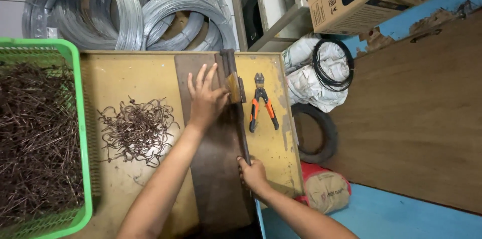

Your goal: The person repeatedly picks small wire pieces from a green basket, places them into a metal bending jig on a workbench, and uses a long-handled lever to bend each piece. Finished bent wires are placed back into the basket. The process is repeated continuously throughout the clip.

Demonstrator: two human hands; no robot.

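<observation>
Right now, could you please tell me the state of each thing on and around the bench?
Left hand: flat, pressing on the dark metal plate.
Right hand: closed around the long lever bar.
Orange-handled pliers: lying untouched, jaws shut.
Bent wire hooks: loose pile.
Green basket: full of straight wire pieces.
Wire coils: wound, stacked.
</observation>
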